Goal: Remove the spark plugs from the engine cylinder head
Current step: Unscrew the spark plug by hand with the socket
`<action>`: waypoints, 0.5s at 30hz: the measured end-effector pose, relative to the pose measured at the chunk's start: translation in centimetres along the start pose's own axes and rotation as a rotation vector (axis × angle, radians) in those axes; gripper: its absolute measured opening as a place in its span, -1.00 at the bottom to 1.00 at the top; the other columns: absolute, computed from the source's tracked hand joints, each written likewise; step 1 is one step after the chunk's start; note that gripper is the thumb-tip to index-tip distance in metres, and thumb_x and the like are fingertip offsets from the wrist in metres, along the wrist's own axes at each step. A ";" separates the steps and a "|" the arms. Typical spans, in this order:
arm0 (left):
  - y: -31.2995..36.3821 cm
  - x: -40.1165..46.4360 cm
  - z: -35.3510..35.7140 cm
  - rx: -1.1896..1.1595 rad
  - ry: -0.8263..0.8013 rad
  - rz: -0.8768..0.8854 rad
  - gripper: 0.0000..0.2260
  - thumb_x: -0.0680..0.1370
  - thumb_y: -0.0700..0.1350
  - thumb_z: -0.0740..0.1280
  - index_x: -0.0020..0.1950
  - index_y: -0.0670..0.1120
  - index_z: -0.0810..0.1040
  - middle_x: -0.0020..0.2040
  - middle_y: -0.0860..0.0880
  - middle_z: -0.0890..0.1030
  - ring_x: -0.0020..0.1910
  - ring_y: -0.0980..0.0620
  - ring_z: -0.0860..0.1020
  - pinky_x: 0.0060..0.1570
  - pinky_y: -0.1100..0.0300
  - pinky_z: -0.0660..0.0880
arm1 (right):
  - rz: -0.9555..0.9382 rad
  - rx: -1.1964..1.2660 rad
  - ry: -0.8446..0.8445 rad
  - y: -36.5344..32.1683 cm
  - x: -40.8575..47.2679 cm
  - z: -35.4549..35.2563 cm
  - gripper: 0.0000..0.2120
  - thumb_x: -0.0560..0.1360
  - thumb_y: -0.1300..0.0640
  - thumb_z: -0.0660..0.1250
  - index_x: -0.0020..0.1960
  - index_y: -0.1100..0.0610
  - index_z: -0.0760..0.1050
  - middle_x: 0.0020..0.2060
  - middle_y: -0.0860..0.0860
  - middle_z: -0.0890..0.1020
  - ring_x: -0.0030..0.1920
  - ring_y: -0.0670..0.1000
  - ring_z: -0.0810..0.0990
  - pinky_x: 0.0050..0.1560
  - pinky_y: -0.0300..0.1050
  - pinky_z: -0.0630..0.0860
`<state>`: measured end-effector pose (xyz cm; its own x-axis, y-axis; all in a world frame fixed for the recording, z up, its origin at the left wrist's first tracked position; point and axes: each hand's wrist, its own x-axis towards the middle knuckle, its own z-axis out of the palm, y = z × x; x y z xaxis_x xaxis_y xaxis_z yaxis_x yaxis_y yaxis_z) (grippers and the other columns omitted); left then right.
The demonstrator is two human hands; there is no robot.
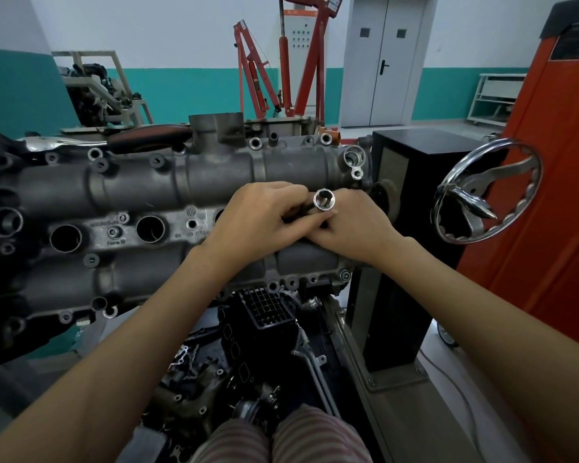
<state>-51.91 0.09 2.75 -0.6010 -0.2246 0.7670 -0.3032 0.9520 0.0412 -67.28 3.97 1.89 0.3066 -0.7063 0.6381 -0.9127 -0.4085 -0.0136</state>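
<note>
The grey engine cylinder head (pixel 141 182) lies across the middle of the view on a stand. Two open spark plug wells (pixel 66 238) (pixel 150 228) show along its middle; a third is partly hidden behind my left hand. Both hands meet over the right end of the head. A chrome socket (pixel 324 200) points its open end up at me between them. My left hand (pixel 258 217) curls its fingers round the dark shaft under the socket. My right hand (pixel 355 225) pinches the same tool from the right. No spark plug is visible.
A chrome handwheel (pixel 487 192) sticks out from the black stand column (pixel 411 182) at the right. An orange cabinet (pixel 549 182) stands behind it. Engine parts (pixel 248 355) lie below the head. A red engine hoist (pixel 281 68) stands at the back.
</note>
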 end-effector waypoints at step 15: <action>0.0 0.0 0.1 0.010 -0.018 -0.029 -0.51 0.52 0.15 0.18 -0.31 -0.25 0.55 -0.45 -0.09 0.54 -0.46 -0.05 0.50 -0.43 -0.01 0.42 | -0.033 0.034 0.052 -0.1 -0.2 0.0 -0.63 0.41 -0.09 0.08 -0.24 0.13 0.54 -0.47 0.01 0.54 -0.46 0.03 0.50 -0.48 -0.23 0.20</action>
<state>-51.92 0.06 2.67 -0.6049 -0.2561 0.7540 -0.3283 0.9429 0.0569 -67.21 4.13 1.77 0.3215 -0.6613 0.6777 -0.8923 -0.4511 -0.0170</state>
